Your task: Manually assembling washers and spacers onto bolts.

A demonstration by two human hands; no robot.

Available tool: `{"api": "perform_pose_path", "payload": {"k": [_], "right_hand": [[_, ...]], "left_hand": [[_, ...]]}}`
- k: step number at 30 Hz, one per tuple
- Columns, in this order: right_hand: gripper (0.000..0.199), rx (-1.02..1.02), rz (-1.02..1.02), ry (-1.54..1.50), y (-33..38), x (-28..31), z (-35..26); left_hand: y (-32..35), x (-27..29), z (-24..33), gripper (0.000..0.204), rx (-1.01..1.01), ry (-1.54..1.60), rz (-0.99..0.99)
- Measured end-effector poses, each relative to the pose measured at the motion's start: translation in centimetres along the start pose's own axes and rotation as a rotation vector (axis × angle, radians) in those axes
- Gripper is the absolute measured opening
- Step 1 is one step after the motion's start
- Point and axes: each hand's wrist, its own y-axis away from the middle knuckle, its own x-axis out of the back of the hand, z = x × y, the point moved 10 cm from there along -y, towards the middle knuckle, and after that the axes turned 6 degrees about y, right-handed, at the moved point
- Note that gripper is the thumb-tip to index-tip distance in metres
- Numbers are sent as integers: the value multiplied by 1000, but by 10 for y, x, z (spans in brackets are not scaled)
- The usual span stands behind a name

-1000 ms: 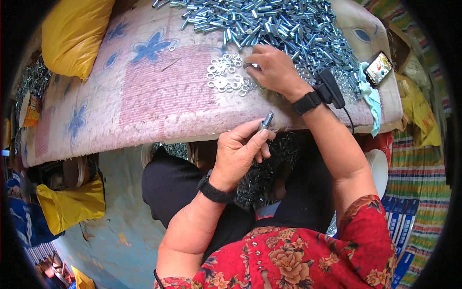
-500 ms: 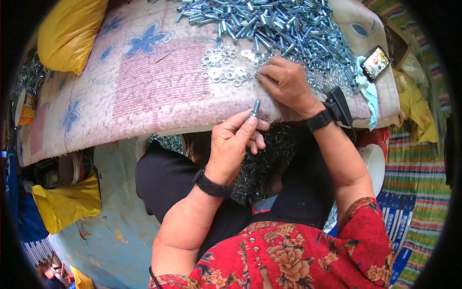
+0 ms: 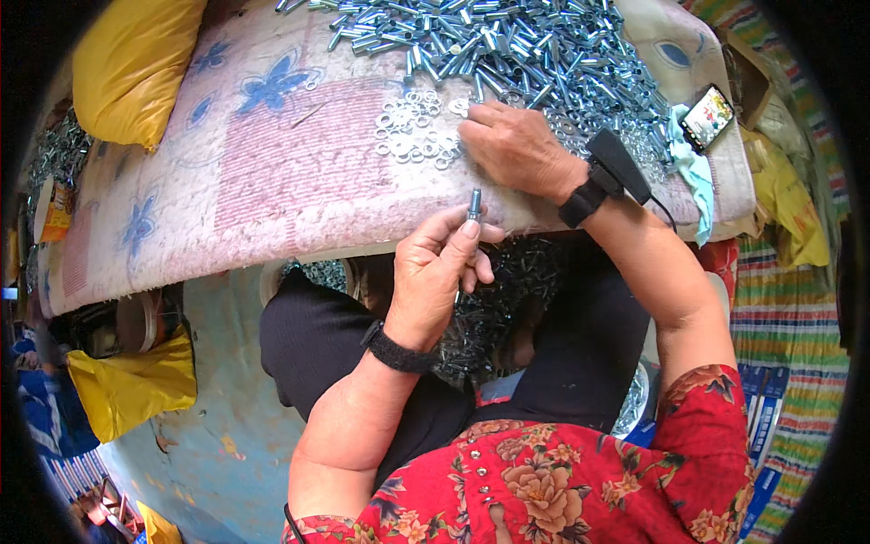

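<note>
My left hand (image 3: 430, 267) is closed round a threaded metal bolt (image 3: 475, 205), pinched between thumb and fingers just off the table's near edge. The bolt's shiny tip points up, and a thin end shows below the fingers. Over the table, my right hand (image 3: 517, 150) reaches to the edge of the loose washers, its fingers curled down. Its fingertips are partly hidden, so what they pinch, if anything, does not show. Flat silver washers (image 3: 419, 127) lie in a patch left of it. Beyond is a large heap of metal sleeves (image 3: 507, 45).
A patterned cloth covers the table (image 3: 299, 168). To the right lie small clear-looking rings (image 3: 639, 159), a light-blue cloth (image 3: 693, 177) and a phone (image 3: 708, 118). A yellow sack (image 3: 136, 68) stands at the far left. Dark bolts (image 3: 503, 299) are heaped below, between my legs.
My right hand has moved left and slightly away from me, toward the washers. My left hand keeps the bolt in nearly the same place.
</note>
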Motion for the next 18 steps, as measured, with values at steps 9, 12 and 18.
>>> {"api": "perform_pose_path", "payload": {"k": [9,12,18], "right_hand": [[9,-674,29,-916,58,45,13],[10,-640,39,-1021,72,45,-6],[14,-934,69,-1433,110,34,-3]], "left_hand": [[0,-17,4,24,-61,-173,-45],[3,-22,-7,25,-59,-243,-80],[-3,-46,-5,26,-222,-506,-179]]}}
